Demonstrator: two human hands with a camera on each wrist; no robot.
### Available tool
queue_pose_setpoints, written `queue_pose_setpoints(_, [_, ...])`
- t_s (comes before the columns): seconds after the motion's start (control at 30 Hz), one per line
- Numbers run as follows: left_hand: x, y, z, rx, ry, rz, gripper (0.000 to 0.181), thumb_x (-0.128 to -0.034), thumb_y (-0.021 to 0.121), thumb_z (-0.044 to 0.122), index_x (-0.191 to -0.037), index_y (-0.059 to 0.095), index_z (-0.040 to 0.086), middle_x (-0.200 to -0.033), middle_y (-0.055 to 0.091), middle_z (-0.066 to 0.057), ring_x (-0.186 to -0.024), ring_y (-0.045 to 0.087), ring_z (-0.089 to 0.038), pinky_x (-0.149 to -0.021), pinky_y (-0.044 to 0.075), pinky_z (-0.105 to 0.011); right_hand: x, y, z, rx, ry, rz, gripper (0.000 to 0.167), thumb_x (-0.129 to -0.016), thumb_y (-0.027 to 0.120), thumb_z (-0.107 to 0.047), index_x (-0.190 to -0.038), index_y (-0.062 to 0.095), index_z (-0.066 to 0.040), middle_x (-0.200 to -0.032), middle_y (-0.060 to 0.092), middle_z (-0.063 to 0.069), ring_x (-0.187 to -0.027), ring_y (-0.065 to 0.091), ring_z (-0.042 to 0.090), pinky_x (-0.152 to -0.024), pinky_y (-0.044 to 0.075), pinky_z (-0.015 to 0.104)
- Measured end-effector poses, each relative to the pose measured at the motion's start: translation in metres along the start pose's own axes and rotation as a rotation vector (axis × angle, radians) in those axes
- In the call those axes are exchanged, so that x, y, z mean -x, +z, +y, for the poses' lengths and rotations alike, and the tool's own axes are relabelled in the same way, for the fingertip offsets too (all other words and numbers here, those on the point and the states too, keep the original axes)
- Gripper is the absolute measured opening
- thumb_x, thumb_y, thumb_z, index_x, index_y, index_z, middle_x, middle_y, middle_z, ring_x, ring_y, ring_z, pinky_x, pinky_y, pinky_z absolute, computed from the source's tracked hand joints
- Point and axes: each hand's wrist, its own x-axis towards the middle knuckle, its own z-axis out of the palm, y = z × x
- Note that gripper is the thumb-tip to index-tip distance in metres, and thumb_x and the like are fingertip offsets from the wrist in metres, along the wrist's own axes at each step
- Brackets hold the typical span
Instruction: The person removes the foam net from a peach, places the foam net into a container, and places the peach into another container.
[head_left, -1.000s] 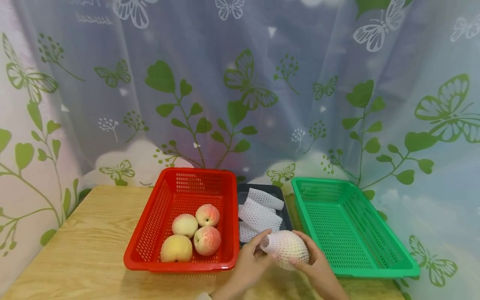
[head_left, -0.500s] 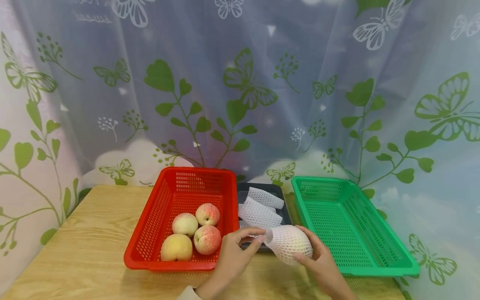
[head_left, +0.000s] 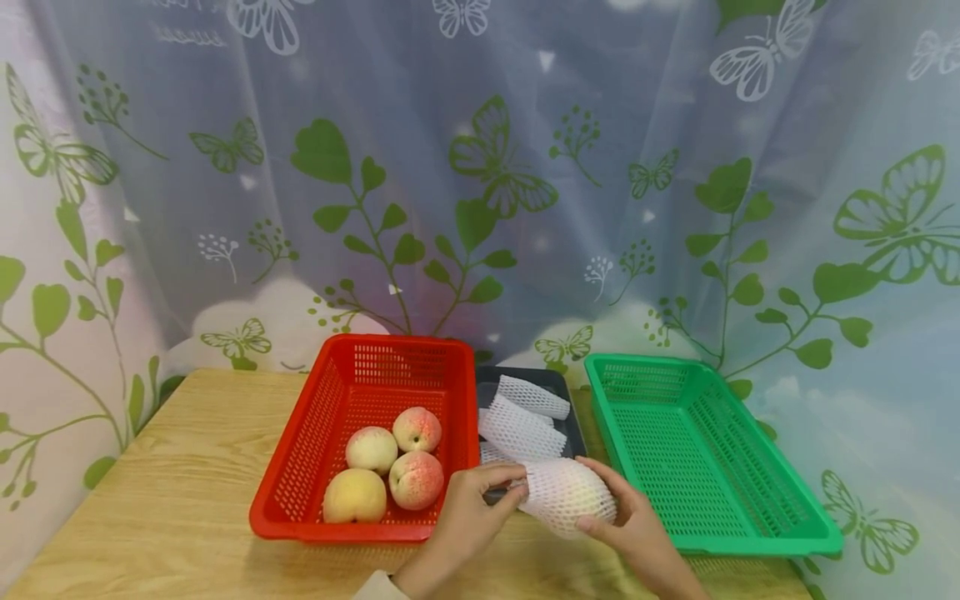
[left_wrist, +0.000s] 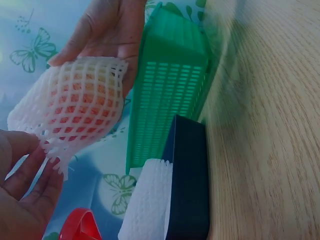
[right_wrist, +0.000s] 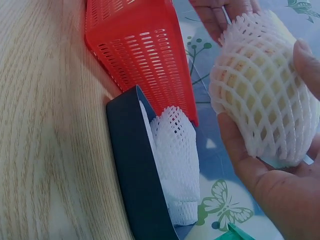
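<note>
A peach (right_wrist: 260,82) sits inside a white foam net sleeve (head_left: 558,492), held up above the table near its front. My right hand (head_left: 637,529) grips the wrapped peach from the right, thumb on the near side and fingers behind. With thumb and fingers, my left hand (head_left: 476,504) pinches the narrow, loose end of the sleeve on the left. In the left wrist view, the peach's red side (left_wrist: 82,107) shows through the mesh, and the sleeve's end is bunched at the left fingertips (left_wrist: 47,150).
Several bare peaches (head_left: 416,481) lie in a red basket (head_left: 288,467) at the left. Behind the hands, a dark tray (head_left: 573,433) holds several foam net sleeves (head_left: 521,427). A green basket (head_left: 675,442) stands at the right on the wooden table (head_left: 180,483). A patterned curtain (head_left: 420,167) hangs behind.
My left hand has shifted left from beside the peach to the sleeve's narrow end and pinches it. The right hand keeps its grip; the wrapped peach has moved only slightly.
</note>
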Motion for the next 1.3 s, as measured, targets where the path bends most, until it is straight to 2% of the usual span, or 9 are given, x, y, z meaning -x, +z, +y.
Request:
queue_pose_setpoints(0.1, [0.001,0.000,-0.002,0.034,-0.023,-0.019,0.024,-0.0789,0.072,-0.004,-0.103,0.073,0.001,-0.100,0.072,-0.011,-0.085,0.069,-0.022,-0.074,0.057,-0.028,0.001,0.000,0.000,-0.004,-0.017,-0.029,0.064,-0.088,0.064,0.000,-0.146,0.035,-0.006,-0.135,0.046,0.003,-0.110,0.056,0.018,-0.086,0.054,0.035])
queue_pose_setpoints(0.2, [0.001,0.001,-0.002,0.072,-0.039,-0.061,0.035,-0.0756,0.072,-0.007,-0.110,0.069,-0.001,-0.107,0.070,-0.013,-0.091,0.068,-0.025,-0.078,0.057,-0.028,0.001,0.001,0.001,-0.021,-0.051,-0.042,0.064,-0.089,0.062,0.002,-0.146,0.034,-0.003,-0.135,0.048,0.003,-0.111,0.056,0.018,-0.087,0.054,0.034])
queue_pose_setpoints(0.33, [0.001,0.002,0.000,0.085,-0.053,-0.110,0.047,-0.0733,0.076,-0.003,-0.119,0.064,-0.001,-0.117,0.064,-0.015,-0.102,0.064,-0.029,-0.082,0.056,-0.028,0.001,0.002,0.004,-0.122,-0.075,-0.067,0.060,-0.093,0.058,0.000,-0.147,0.031,-0.001,-0.134,0.050,0.004,-0.112,0.056,0.019,-0.088,0.053,0.034])
queue_pose_setpoints(0.47, [0.002,0.004,0.002,0.086,-0.068,-0.121,0.054,-0.0718,0.078,0.000,-0.123,0.061,0.000,-0.123,0.061,-0.015,-0.105,0.062,-0.030,-0.082,0.055,-0.027,0.001,0.002,0.010,-0.263,-0.064,-0.111,0.054,-0.098,0.052,-0.005,-0.149,0.034,-0.009,-0.133,0.051,0.004,-0.113,0.056,0.019,-0.089,0.053,0.035])
queue_pose_setpoints(0.6, [0.003,0.005,0.003,0.088,-0.081,-0.126,0.057,-0.0696,0.077,-0.003,-0.124,0.060,0.003,-0.124,0.060,-0.012,-0.108,0.060,-0.026,-0.083,0.055,-0.025,0.001,0.002,0.014,-0.330,-0.050,-0.113,0.048,-0.098,0.052,-0.006,-0.144,0.044,-0.019,-0.132,0.053,0.003,-0.112,0.056,0.018,-0.088,0.054,0.034])
queue_pose_setpoints(0.8, [0.003,0.007,0.001,0.072,-0.061,-0.136,0.056,-0.0689,0.075,-0.004,-0.122,0.060,0.003,-0.122,0.060,-0.012,-0.106,0.060,-0.022,-0.082,0.055,-0.023,0.001,0.004,0.015,-0.359,-0.043,-0.074,0.041,-0.098,0.051,-0.002,-0.132,0.056,-0.024,-0.126,0.060,0.000,-0.110,0.059,0.014,-0.088,0.053,0.030])
queue_pose_setpoints(1.0, [0.003,0.007,0.000,-0.027,-0.016,-0.125,0.054,-0.0650,0.079,0.001,-0.116,0.062,0.005,-0.118,0.062,-0.009,-0.097,0.059,-0.014,-0.074,0.054,-0.020,0.001,0.007,0.015,-0.364,-0.067,-0.040,0.039,-0.096,0.046,0.006,-0.116,0.066,-0.021,-0.108,0.068,-0.003,-0.095,0.064,0.010,-0.080,0.055,0.025])
queue_pose_setpoints(1.3, [0.006,0.006,-0.003,-0.059,0.004,-0.129,0.054,-0.0647,0.082,0.006,-0.115,0.063,0.005,-0.113,0.065,-0.008,-0.096,0.060,-0.012,-0.077,0.054,-0.021,0.000,0.008,0.015,-0.330,-0.046,0.004,0.036,-0.095,0.050,0.003,-0.109,0.070,-0.023,-0.100,0.070,-0.004,-0.088,0.066,0.009,-0.075,0.055,0.024])
